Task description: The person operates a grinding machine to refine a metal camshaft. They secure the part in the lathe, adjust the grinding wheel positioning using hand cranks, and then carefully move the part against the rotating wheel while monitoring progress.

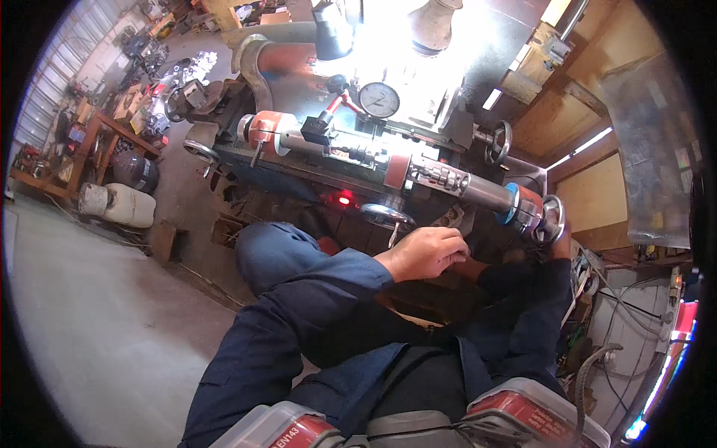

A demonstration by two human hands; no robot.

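My left hand (424, 254) is curled, its fingertips turned to the right in front of the machine; what it may hold is hidden. A chrome handwheel (387, 214) with a crank handle is just beyond it. My right arm (539, 299) lies in shadow in a dark sleeve. Skin tones appear both beside my left fingertips and by the handwheel (552, 221) at the right end; I cannot tell where the right fingers are. A long steel bar (482, 190) with orange collars crosses the machine. Above it stands a dial gauge (379, 100) on a red-armed holder (336, 106).
A red light (343, 200) glows on the machine front. Another handwheel (200, 150) is at the left end. A white gas cylinder (127, 205) lies on the floor near cluttered shelving. Wooden panels (594, 190) and cables border the right side. Strong glare covers the machine's far part.
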